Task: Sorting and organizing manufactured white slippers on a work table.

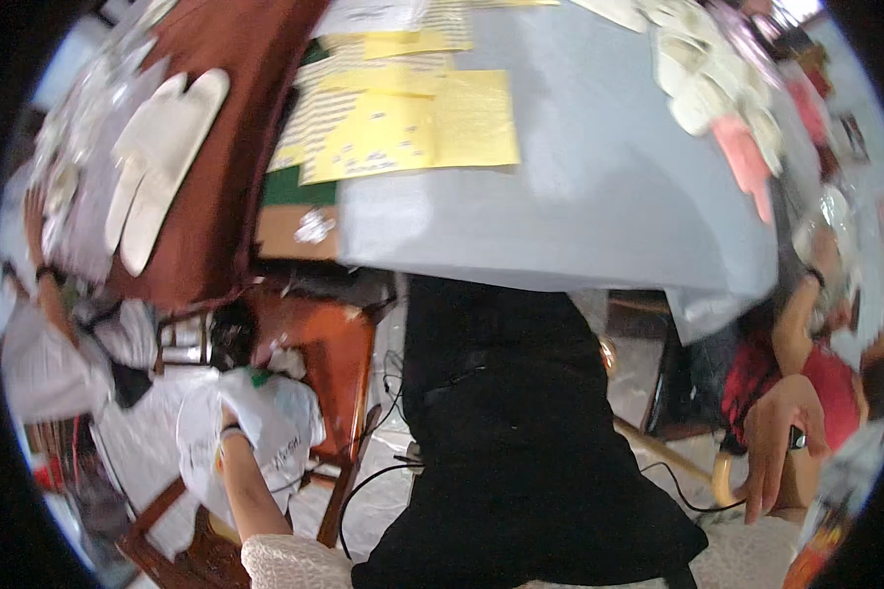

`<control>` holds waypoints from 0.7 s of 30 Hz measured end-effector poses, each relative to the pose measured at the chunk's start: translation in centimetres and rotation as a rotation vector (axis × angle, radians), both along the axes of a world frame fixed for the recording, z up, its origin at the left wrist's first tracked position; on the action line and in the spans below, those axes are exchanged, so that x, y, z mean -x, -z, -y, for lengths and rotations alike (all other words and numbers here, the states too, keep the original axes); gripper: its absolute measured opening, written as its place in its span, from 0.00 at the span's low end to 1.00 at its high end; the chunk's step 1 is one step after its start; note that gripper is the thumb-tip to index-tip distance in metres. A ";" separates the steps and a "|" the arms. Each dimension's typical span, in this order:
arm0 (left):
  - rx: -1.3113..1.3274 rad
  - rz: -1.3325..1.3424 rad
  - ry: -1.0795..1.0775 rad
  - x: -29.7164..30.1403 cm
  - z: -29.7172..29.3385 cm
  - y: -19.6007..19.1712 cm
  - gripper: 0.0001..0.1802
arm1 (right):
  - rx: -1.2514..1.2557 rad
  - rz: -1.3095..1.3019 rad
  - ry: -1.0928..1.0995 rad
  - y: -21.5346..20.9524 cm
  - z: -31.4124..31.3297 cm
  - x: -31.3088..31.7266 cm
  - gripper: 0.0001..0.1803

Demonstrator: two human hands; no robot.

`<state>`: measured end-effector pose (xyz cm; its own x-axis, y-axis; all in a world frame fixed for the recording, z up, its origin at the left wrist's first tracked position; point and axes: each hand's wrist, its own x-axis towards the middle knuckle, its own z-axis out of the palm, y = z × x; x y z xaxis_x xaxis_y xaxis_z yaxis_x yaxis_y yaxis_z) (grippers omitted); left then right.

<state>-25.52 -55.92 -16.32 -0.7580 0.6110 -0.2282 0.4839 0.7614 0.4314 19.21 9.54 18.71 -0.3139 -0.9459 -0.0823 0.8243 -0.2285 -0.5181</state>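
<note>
My left hand reaches into or against a white plastic bag over the brown wooden chair at lower left. The bag hides its fingers, so I cannot see whether they grip anything. White cloth-like or plastic material bulges beside that hand. At the right edge, my right hand is bent at the wrist, its fingers hanging down and loosely stretched, with nothing visible in them. A small dark item sits on or by that hand. Both forearms come out of cream lace sleeves.
Ahead stands a table with a grey cloth, bearing yellow sheets, white pieces and a pink piece. On a dark red cloth lie white slipper-shaped pieces. Other people sit left and right. Black cables trail by the chair.
</note>
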 end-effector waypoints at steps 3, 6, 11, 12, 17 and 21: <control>0.067 -0.060 -0.240 -1.2 4.8 -3.3 0.18 | 0.159 -0.267 0.089 0.7 0.0 6.1 0.32; 0.032 -0.246 -0.255 -2.9 2.1 -5.8 0.15 | 0.225 -0.346 0.090 1.2 0.8 9.6 0.37; -0.085 -0.051 -0.428 -7.4 -2.7 -19.4 0.12 | -0.831 -0.374 0.238 -0.8 3.7 13.0 0.18; -0.019 -0.026 -0.423 -7.6 -2.9 -21.3 0.10 | -0.882 -0.350 0.308 -0.9 4.4 13.7 0.16; -0.460 -0.080 -0.424 -7.9 -6.0 -29.3 0.15 | -0.952 -0.403 0.469 -1.3 7.4 16.7 0.11; -1.131 0.146 -0.491 -8.4 -16.0 -33.0 0.23 | -1.029 -0.472 0.640 -2.0 9.9 19.7 0.10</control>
<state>-17.10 -39.94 16.64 -0.9740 0.1780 0.1405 0.1452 0.0139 0.9893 -0.49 -0.36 20.67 -0.8809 -0.1875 -0.4346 0.4085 0.1626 -0.8982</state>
